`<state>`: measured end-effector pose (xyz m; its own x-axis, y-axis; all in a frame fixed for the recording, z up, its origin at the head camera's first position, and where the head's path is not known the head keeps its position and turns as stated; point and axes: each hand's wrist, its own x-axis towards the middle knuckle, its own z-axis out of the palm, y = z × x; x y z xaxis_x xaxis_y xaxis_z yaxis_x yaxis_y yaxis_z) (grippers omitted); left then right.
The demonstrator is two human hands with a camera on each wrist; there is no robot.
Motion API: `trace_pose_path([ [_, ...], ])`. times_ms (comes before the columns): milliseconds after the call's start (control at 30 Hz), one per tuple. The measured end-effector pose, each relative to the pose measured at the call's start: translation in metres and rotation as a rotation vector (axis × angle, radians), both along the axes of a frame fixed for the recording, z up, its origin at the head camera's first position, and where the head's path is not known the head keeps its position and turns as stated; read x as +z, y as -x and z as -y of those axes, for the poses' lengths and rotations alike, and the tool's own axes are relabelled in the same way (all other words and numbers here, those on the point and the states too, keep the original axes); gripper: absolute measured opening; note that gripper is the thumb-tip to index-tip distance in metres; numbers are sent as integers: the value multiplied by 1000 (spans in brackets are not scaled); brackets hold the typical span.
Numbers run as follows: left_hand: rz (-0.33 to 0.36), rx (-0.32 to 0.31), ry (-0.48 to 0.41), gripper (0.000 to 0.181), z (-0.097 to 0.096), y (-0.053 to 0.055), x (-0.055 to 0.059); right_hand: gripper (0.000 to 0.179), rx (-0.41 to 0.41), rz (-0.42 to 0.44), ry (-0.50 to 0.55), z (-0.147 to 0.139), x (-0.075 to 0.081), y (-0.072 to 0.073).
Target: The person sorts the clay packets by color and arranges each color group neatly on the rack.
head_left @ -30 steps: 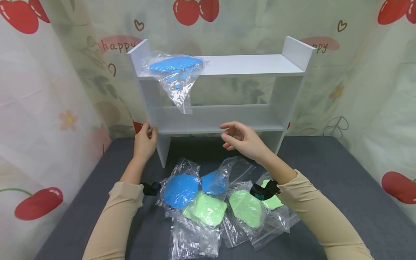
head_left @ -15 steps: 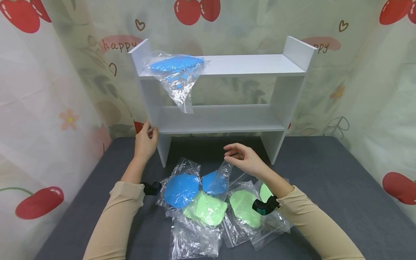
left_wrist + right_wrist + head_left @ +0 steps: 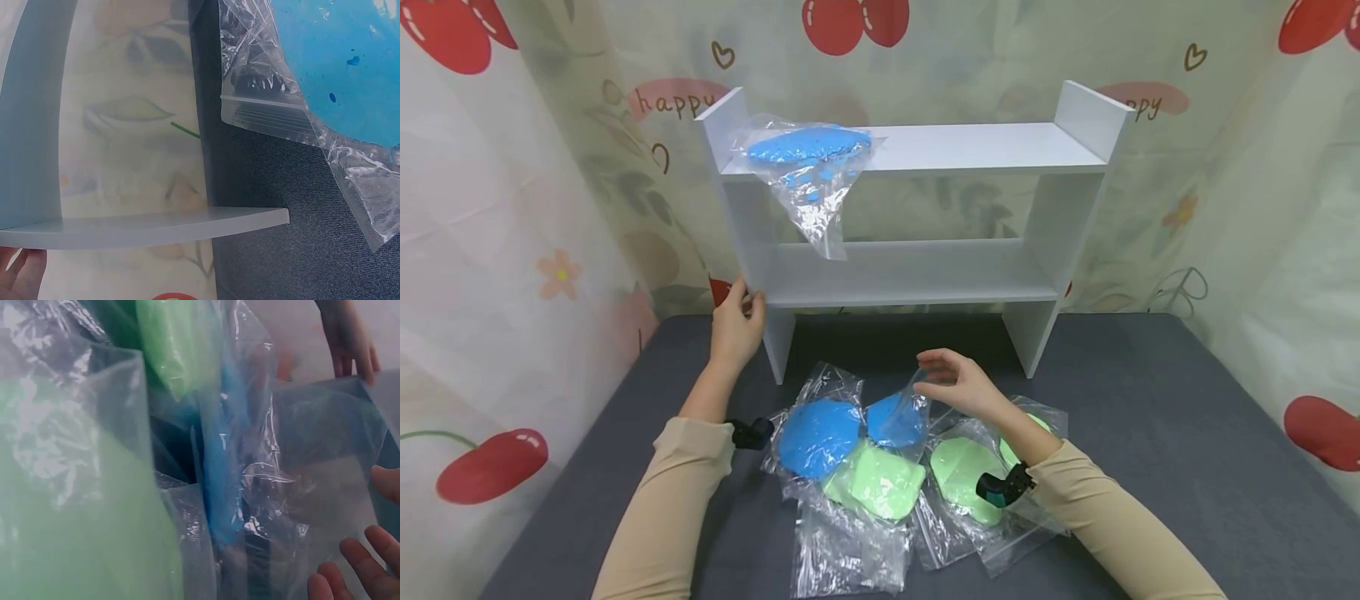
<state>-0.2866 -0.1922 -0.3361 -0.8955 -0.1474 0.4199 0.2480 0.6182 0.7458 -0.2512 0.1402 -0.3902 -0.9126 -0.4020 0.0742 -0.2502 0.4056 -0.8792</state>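
Note:
In the head view, my left hand (image 3: 735, 332) touches the outer side of a white two-tier shelf (image 3: 895, 297), near the lower board. Its fingertips show against the side panel (image 3: 137, 232) in the left wrist view. My right hand (image 3: 958, 383) hovers at the upper edge of a clear zip bag holding a blue piece (image 3: 897, 421). Right thumb and fingers (image 3: 362, 562) stand apart, with the clear plastic just beyond them. A bag with a larger blue piece (image 3: 818, 440) lies to its left. Bagged green pieces (image 3: 880, 482) lie in front and to the right.
Another bag with a blue piece (image 3: 808, 146) sits at the left of the shelf's top board, its lower part hanging over the front. The dark grey table (image 3: 1150, 400) carries everything. A printed curtain (image 3: 550, 208) closes off the back and sides.
My right hand has come down from before the lower board to the blue-piece bag, whose raised plastic flap now stands by its fingers. My left hand stays at the shelf's side.

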Motion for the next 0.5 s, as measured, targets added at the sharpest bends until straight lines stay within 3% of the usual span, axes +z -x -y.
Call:
trace_pose_path([
  [500, 4, -1, -11, 47, 0, -1, 0, 73, 83, 13, -218, 11, -25, 9],
])
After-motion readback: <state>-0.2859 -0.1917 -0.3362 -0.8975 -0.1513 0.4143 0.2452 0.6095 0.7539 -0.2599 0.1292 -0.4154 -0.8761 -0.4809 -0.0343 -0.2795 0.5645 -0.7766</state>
